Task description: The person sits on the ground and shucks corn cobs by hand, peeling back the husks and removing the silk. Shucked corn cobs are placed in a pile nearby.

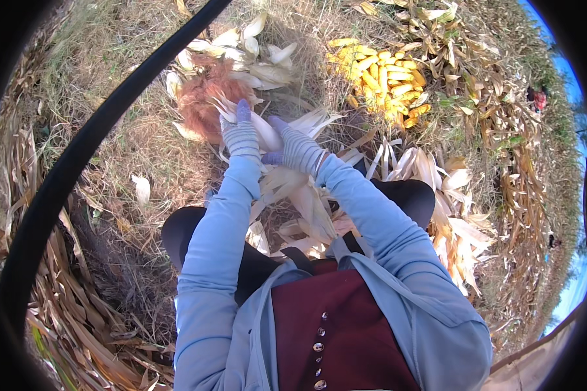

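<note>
Striped knit gloves with purple fingertips cover both hands. My left hand [242, 129] grips the upper end of a corn ear in pale husk [266, 133], its thumb along the husk. Near the ear's lower end, my right hand [296, 146] has its fingers around the husk, with loose husk leaves fanning out beyond it. Just past my left hand lies a reddish-brown heap of corn silk [208, 95], with several unhusked ears [269, 73] behind and beside it. Bare yellow corn ears [389, 80] are piled at the upper right.
Stripped husks [462, 225] lie heaped by my right knee, and more [303, 205] between my legs. Dry corn stalks [73, 313] lie at the left and along the right. A black strap or cable [98, 117] crosses the left of the view. A distant person in red [538, 99] is at the far right.
</note>
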Motion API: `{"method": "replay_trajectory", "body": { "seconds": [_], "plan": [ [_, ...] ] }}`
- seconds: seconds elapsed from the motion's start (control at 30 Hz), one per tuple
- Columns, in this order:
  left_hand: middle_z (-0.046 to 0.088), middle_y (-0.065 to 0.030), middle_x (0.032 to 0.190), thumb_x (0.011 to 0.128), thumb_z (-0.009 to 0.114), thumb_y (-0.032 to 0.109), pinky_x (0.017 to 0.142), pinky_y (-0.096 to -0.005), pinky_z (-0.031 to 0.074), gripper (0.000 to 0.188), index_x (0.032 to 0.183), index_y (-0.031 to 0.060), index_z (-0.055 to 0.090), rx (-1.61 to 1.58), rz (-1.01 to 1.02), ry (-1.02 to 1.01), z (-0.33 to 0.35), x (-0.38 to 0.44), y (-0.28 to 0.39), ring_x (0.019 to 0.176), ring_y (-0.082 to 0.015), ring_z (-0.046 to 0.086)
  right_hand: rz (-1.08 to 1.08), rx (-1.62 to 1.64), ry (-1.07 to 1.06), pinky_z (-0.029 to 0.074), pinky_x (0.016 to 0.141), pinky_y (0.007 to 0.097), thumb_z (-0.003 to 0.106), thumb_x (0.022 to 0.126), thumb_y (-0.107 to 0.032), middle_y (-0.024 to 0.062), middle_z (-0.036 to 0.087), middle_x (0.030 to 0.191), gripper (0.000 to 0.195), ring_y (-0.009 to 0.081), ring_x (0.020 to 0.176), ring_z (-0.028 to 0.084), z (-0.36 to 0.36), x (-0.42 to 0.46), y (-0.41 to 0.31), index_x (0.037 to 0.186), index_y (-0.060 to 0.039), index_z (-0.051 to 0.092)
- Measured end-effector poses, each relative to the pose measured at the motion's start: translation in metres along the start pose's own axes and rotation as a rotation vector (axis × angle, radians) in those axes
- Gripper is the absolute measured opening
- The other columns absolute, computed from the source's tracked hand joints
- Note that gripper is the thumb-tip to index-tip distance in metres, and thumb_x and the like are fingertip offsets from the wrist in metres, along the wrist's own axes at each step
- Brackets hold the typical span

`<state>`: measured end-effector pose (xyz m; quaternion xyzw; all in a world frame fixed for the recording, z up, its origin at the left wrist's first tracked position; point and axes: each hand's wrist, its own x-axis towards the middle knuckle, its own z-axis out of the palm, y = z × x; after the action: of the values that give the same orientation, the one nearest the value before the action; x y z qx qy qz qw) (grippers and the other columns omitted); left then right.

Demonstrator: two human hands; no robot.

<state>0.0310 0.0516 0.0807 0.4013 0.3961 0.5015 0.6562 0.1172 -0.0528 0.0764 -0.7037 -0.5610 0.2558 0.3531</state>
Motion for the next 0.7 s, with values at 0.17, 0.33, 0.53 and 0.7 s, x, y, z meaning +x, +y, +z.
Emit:
{"method": "replay_trajectory", "body": {
  "seconds": [0.17, 0.33, 0.53, 0.7],
  "plan": [
    [0.057, -0.0078, 0.095, 0.081, 0.064, 0.022, 0.072, -0.0264, 0.044, 0.040, 0.110, 0.0002, 0.048, 0.006, -0.024, -0.014, -0.011, 0.009, -0.019, 0.082, -0.0145, 0.054, 0.290, -0.169, -0.253, 0.042, 0.087, 0.0358, 0.077, 0.057, -0.035, 0.0240, 0.055, 0.108, 0.085, 0.0349, 0.100, 0.054, 0.016, -0.003, 0.009, 0.124, 0.0004, 0.039],
    [0.058, -0.0072, 0.092, 0.081, 0.064, 0.025, 0.069, -0.0259, 0.044, 0.039, 0.107, 0.0000, 0.050, 0.035, -0.052, 0.011, -0.013, 0.002, -0.021, 0.079, -0.0143, 0.053, 0.262, -0.150, -0.316, 0.045, 0.077, 0.0361, 0.072, 0.061, -0.034, 0.0193, 0.062, 0.091, 0.056, 0.0329, 0.086, 0.059, 0.012, -0.014, 0.013, 0.103, -0.0024, 0.055],
    [0.059, -0.0086, 0.095, 0.076, 0.067, 0.039, 0.070, -0.0264, 0.045, 0.054, 0.107, -0.0022, 0.051, 0.091, -0.178, -0.041, -0.013, 0.012, -0.022, 0.079, -0.0145, 0.054, 0.152, -0.039, -0.262, 0.047, 0.073, 0.0350, 0.067, 0.066, -0.034, 0.0152, 0.062, 0.086, 0.047, 0.0295, 0.080, 0.060, 0.002, -0.026, 0.004, 0.100, -0.0040, 0.056],
    [0.061, -0.0081, 0.088, 0.073, 0.068, 0.047, 0.071, -0.0269, 0.046, 0.062, 0.105, -0.0039, 0.054, 0.086, -0.320, -0.152, -0.018, 0.022, -0.042, 0.076, -0.0161, 0.056, 0.135, 0.234, -0.241, 0.047, 0.073, 0.0338, 0.067, 0.067, -0.032, 0.0130, 0.062, 0.085, 0.046, 0.0233, 0.078, 0.060, -0.005, -0.034, -0.014, 0.102, -0.0038, 0.055]
  ]
}}
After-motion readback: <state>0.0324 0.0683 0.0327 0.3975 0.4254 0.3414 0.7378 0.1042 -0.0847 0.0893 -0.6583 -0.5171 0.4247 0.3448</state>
